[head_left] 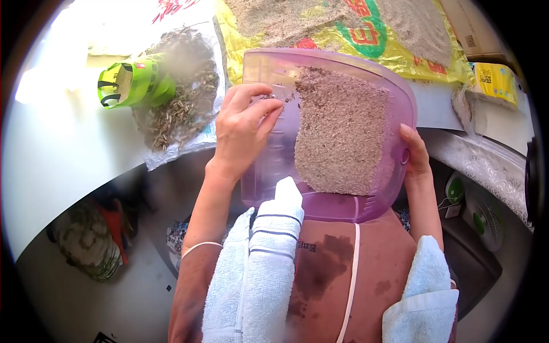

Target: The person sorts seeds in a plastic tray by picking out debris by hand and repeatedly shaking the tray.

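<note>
White tabletop (63,160) bears two plastic sheets: one white, printed red (200,17), under dark husk-like bits (191,106); one yellow (231,51), spread with beige grain (274,23). One bright-green open-mouthed bag (140,83) on husk-like bits. One yellow soft pack (493,83) at table's right; white-and-green fan (486,220) lower down. One translucent purple plastic tub (263,180) against brown apron (383,257), grey-brown grain (343,131) inside. Right hand (417,151) grips tub's right rim. Left hand (237,126) over tub's left side, thumb and fingertips nearly pinched; cannot tell whether anything held.
</note>
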`<state>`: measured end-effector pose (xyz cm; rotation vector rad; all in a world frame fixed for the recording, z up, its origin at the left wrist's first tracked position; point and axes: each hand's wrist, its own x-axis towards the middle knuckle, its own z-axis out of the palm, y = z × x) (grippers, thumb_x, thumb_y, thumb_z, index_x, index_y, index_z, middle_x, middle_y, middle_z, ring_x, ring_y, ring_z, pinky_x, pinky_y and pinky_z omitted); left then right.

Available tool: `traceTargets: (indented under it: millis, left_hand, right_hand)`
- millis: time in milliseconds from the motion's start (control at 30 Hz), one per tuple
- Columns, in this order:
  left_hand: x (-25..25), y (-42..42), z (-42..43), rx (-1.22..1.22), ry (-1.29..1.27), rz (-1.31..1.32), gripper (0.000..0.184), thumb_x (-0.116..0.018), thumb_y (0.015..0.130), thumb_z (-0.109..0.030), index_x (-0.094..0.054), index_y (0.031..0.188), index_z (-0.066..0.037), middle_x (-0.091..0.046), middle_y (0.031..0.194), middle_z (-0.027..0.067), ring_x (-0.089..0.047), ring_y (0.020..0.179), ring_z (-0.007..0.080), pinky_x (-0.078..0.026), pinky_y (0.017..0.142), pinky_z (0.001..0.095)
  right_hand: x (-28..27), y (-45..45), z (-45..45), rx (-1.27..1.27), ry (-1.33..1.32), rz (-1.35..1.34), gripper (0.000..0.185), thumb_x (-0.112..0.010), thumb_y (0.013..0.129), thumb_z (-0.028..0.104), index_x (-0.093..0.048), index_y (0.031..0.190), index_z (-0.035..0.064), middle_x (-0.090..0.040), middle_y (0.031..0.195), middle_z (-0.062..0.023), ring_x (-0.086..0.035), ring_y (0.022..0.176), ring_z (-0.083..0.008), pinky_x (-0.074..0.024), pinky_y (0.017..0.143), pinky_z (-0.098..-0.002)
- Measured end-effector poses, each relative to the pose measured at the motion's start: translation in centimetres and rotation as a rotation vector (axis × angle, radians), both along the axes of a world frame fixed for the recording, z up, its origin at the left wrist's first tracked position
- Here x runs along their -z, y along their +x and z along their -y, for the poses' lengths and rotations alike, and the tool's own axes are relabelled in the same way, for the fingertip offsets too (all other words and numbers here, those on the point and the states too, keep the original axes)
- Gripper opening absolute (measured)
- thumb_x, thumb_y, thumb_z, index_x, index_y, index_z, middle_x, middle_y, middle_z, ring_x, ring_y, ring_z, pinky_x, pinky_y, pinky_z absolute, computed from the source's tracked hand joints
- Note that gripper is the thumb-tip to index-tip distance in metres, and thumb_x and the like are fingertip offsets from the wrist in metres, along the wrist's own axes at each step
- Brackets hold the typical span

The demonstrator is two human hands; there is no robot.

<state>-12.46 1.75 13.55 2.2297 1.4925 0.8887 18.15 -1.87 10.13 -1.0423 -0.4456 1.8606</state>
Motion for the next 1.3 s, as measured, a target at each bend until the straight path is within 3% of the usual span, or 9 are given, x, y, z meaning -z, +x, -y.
traceTargets:
  millis: [167, 233, 400, 700, 900, 1067, 1200, 1233, 1300]
  left_hand:
    - [0.4, -3.4, 0.7, -0.365, -0.34, 0.779, 0.031, -0.057, 0.088, -0.012, -0.054, 0.113, 0.005, -0.059, 0.107, 0.0121, -0.054, 0.101, 0.0186, -0.042, 0.088, 0.0288]
    - [1.3, -3.4, 0.6, -0.338, -0.399, 0.66, 0.065, -0.064, 0.084, -0.022, -0.031, 0.132, 0.007, -0.043, 0.126, 0.0203, -0.045, 0.116, 0.0242, -0.04, 0.094, 0.0337]
    - [0.6, 0.7, 1.0, -0.253, -0.266, 0.04, 0.097, -0.075, 0.068, -0.04, -0.024, 0.133, 0.011, -0.038, 0.128, 0.0268, -0.045, 0.115, 0.0362, -0.039, 0.095, 0.038]
    - [1.0, 1.2, 2.1, -0.431, -0.184, -0.035, 0.089, -0.073, 0.071, -0.037, -0.027, 0.132, 0.009, -0.044, 0.115, 0.0213, -0.053, 0.098, 0.0326, -0.047, 0.078, 0.0367]
    - [1.1, 1.1, 5.5, -0.652, -0.251, 0.158, 0.071, -0.071, 0.075, -0.024, -0.036, 0.131, 0.004, -0.052, 0.096, 0.0099, -0.053, 0.075, 0.0177, -0.046, 0.066, 0.0309]
    - [2.9, 1.8, 8.9, -0.867, -0.168, 0.46, 0.033, -0.055, 0.089, -0.01, -0.051, 0.12, 0.001, -0.059, 0.083, 0.0076, -0.052, 0.052, 0.0092, -0.044, 0.047, 0.0228]
    - [5.3, 0.3, 13.4, -0.987, -0.217, 0.784, 0.024, -0.05, 0.093, -0.013, -0.059, 0.111, 0.0, -0.064, 0.079, 0.0063, -0.055, 0.06, 0.0072, -0.048, 0.057, 0.0219]
    - [7.7, -1.2, 13.0, -1.007, -0.314, 0.541, 0.031, -0.047, 0.094, -0.023, -0.058, 0.113, -0.001, -0.062, 0.101, 0.0152, -0.061, 0.083, 0.0175, -0.048, 0.076, 0.0301]
    - [9.7, -2.4, 15.8, -1.089, -0.479, -0.652, 0.043, -0.041, 0.095, -0.036, -0.056, 0.116, -0.002, -0.049, 0.124, 0.0241, -0.05, 0.112, 0.0294, -0.039, 0.094, 0.037]
  right_hand:
    - [0.2, 0.2, -0.1, -0.009, -0.024, -0.019, 0.064, -0.065, 0.075, 0.027, -0.041, 0.126, -0.0031, -0.054, 0.117, -0.0153, -0.056, 0.105, -0.0243, -0.0436, 0.093, -0.035]
    - [0.4, 0.4, -0.2, -0.027, -0.033, -0.038, 0.064, -0.065, 0.075, 0.027, -0.041, 0.126, -0.0031, -0.054, 0.118, -0.0153, -0.056, 0.105, -0.0245, -0.0434, 0.094, -0.0352]
    - [0.7, 0.6, -0.3, -0.075, -0.054, -0.046, 0.065, -0.065, 0.075, 0.026, -0.04, 0.127, -0.0028, -0.054, 0.119, -0.0154, -0.055, 0.107, -0.0247, -0.0431, 0.094, -0.0353]
    - [-0.3, 0.5, -1.4, -0.146, -0.016, 0.01, 0.068, -0.067, 0.072, 0.027, -0.04, 0.127, -0.0026, -0.054, 0.117, -0.0149, -0.056, 0.105, -0.0247, -0.045, 0.092, -0.0352]
    - [-0.8, 0.3, -3.0, -0.336, 0.001, 0.082, 0.075, -0.069, 0.069, 0.032, -0.038, 0.128, -0.0013, -0.054, 0.117, -0.0138, -0.055, 0.105, -0.0238, -0.0448, 0.091, -0.035]
    - [-1.0, -0.2, -4.4, -0.498, -0.028, 0.119, 0.077, -0.069, 0.068, 0.035, -0.038, 0.128, -0.0007, -0.053, 0.118, -0.0134, -0.055, 0.105, -0.0235, -0.0452, 0.09, -0.0348]
    - [-1.4, -0.8, -4.0, -0.56, -0.086, 0.173, 0.075, -0.068, 0.069, 0.035, -0.039, 0.127, -0.0011, -0.053, 0.118, -0.0137, -0.055, 0.105, -0.0235, -0.0454, 0.09, -0.0347]
    - [-0.6, -0.3, -6.0, -0.585, -0.108, 0.154, 0.074, -0.068, 0.07, 0.035, -0.039, 0.127, -0.0014, -0.053, 0.118, -0.0137, -0.055, 0.105, -0.0237, -0.0453, 0.09, -0.0348]
    - [0.6, 0.4, -7.1, -0.652, -0.126, 0.128, 0.073, -0.067, 0.071, 0.035, -0.039, 0.127, -0.0019, -0.053, 0.118, -0.0139, -0.055, 0.105, -0.0242, -0.0451, 0.09, -0.035]
